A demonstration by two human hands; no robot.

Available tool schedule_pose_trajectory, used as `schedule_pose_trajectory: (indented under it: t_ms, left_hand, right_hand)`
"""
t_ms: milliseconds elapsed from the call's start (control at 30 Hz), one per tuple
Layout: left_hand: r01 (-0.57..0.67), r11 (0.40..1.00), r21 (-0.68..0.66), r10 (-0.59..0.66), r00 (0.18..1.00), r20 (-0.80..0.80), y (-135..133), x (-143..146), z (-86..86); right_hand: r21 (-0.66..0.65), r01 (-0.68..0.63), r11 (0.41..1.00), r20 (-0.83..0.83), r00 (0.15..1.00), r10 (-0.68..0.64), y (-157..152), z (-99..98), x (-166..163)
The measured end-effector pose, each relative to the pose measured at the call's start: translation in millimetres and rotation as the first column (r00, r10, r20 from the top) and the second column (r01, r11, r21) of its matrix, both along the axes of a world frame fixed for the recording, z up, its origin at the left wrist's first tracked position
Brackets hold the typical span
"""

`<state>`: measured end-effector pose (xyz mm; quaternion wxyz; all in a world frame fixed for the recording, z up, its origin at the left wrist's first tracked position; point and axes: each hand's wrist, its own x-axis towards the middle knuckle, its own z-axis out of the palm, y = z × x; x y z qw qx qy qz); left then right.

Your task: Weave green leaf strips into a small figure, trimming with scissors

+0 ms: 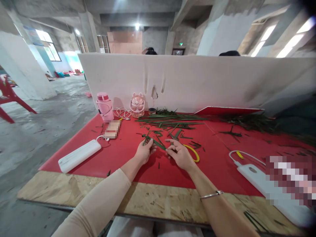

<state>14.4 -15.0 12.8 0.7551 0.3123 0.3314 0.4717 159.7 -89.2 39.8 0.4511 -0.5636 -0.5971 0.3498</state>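
My left hand (145, 151) is closed in a pinch on a small bunch of folded green leaf strips, above the red table cover. A green leaf strip (160, 144) runs from it across to my right hand (180, 154), whose thumb and forefinger close on the strip's other end. Beside the right hand lies a yellow loop (195, 153) like a tool handle, partly hidden by the hand. Cut leaf scraps (158, 133) are scattered just beyond both hands.
Long green leaf strips (170, 120) lie behind the scraps. A pink flask (105, 107) and a pink bottle (137, 105) stand by the white partition (118, 75). White power banks lie left (80, 156) and right (261, 184). A bare board edge (168, 200) borders the front.
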Motion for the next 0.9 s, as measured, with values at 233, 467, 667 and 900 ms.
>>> schedule_pose_trajectory:
  t_ms: [233, 467, 667, 900]
  left_hand:
    - [0.001, 1.0, 0.006, -0.001, 1.0, -0.017, -2.1, 0.4, 1.4]
    - [-0.015, 1.0, 0.018, 0.015, 1.0, 0.012, -4.5, 3.1, -0.6]
    - [0.036, 0.999, -0.025, -0.035, 0.999, 0.021, -4.2, -0.3, 1.8]
    - [0.152, 0.987, -0.047, -0.148, 0.986, 0.076, -8.2, -5.6, 11.2]
  right_hand:
    - [0.021, 0.059, 0.998, 0.23, 0.971, -0.062, 3.6, -5.1, 4.7]
    - [0.025, 0.054, 0.998, 0.26, 0.964, -0.059, 6.0, -17.7, 1.1]
    - [0.118, 0.016, 0.993, 0.397, 0.916, -0.062, 4.4, -19.1, -3.9]
    - [0.292, -0.056, 0.955, 0.661, 0.734, -0.159, -2.6, -14.5, -11.8]
